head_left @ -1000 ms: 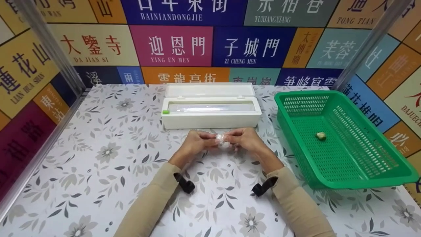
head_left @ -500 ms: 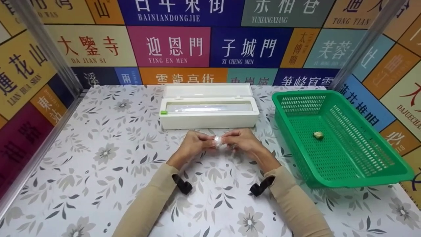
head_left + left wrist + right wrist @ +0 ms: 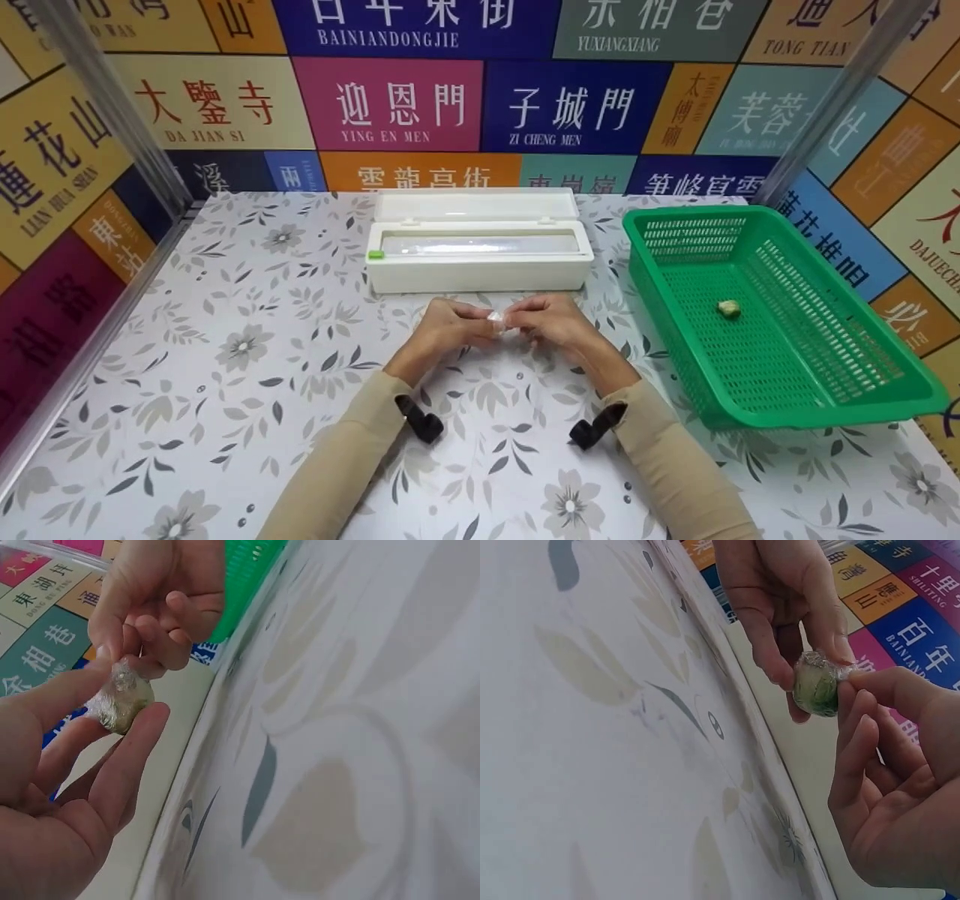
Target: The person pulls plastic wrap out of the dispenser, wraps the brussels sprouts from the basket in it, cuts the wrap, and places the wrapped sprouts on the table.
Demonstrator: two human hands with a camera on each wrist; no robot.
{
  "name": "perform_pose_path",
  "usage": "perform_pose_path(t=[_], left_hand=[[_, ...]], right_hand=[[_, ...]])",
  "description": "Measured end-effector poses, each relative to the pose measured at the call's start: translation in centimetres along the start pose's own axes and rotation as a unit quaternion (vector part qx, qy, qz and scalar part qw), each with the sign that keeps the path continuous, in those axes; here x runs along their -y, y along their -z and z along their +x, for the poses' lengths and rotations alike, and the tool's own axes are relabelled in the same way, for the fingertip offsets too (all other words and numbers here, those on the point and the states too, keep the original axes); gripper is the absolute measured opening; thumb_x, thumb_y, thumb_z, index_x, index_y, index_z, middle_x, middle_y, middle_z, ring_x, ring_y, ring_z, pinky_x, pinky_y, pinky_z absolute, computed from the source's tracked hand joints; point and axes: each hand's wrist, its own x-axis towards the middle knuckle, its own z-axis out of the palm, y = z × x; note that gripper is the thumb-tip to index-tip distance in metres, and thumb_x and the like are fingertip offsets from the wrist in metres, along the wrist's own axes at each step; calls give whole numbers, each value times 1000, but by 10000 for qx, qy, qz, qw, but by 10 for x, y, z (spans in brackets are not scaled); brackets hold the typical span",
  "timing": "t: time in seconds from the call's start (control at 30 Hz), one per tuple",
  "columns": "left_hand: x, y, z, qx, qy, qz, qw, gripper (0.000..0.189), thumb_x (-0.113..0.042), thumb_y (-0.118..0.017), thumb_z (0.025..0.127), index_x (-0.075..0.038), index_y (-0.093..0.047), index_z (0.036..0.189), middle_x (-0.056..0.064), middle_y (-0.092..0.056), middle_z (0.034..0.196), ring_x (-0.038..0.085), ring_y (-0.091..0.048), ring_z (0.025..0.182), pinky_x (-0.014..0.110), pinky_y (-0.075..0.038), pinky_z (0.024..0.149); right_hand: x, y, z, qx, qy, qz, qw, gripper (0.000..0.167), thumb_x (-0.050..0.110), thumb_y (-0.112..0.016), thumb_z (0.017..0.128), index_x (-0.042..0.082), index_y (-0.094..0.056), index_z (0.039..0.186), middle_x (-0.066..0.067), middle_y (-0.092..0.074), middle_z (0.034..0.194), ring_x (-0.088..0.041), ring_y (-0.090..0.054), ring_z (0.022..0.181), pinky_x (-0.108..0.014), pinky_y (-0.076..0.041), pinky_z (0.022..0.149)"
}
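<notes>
Both hands meet over the table around a small round pale-green and white lump (image 3: 817,687) in clear cling film, its exact kind not shown. My left hand (image 3: 447,327) grips the lump between thumb and fingertips. In the right wrist view, my right hand (image 3: 900,742) pinches the gathered film (image 3: 845,672) at one side between thumb and forefinger, its other fingers curled. Beyond the hands stands a white cling film dispenser (image 3: 480,274), lid raised, film stretched across its opening and a green slider (image 3: 376,255) at its left end.
To the right stands a green perforated basket (image 3: 679,352) with one small pale yellow-green lump (image 3: 728,308) inside. A floral cloth (image 3: 247,420) covers the table. Printed sign panels (image 3: 390,105) wall the back and sides.
Both hands stay in nearly the same place. The film between the fingers has drawn into a smaller, tighter bunch, and less of it shows in the head view.
</notes>
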Motion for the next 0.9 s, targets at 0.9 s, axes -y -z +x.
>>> perform_pose_path(t=[0.9], left_hand=[[-1, 0, 2, -335, 532, -329, 9975, 24, -1, -82, 76, 4, -77, 98, 18, -77, 94, 23, -78, 79, 34, -65, 80]], right_hand=[[1, -13, -3, 144, -184, 406, 9989, 15, 19, -75, 88, 9, -75, 98, 2, -70, 75, -10, -61, 63, -22, -52, 50]])
